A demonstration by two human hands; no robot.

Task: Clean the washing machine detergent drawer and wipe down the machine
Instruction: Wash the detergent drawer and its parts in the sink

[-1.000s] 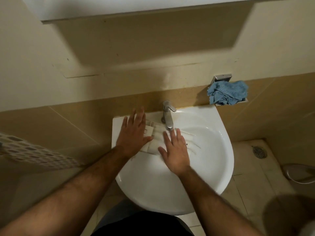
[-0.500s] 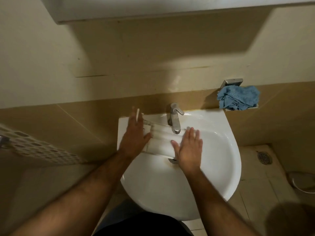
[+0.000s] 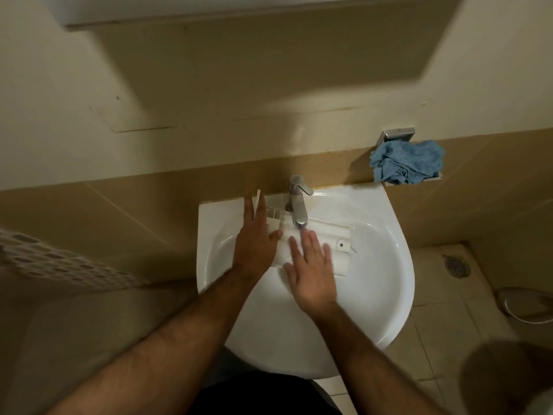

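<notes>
The white detergent drawer (image 3: 332, 235) lies across the white sink (image 3: 398, 283), under the spout of the chrome faucet (image 3: 298, 205). My left hand (image 3: 254, 238) rests on the drawer's left end with straight fingers and the thumb lying over its top; a white edge shows between two fingers. My right hand (image 3: 311, 266) lies flat with spread fingers on the drawer's middle, fingertips just below the spout. The drawer's right end, with a round hole, is uncovered. I cannot tell whether water runs.
A crumpled blue cloth (image 3: 407, 163) sits on a small wall shelf right of the sink. A floor drain (image 3: 456, 265) and a white toilet edge (image 3: 526, 304) are at the right. A patterned cloth (image 3: 59, 262) hangs at the left.
My right hand has slid along the drawer toward its middle and nearer me, uncovering the right end. My left hand has stayed on the left end.
</notes>
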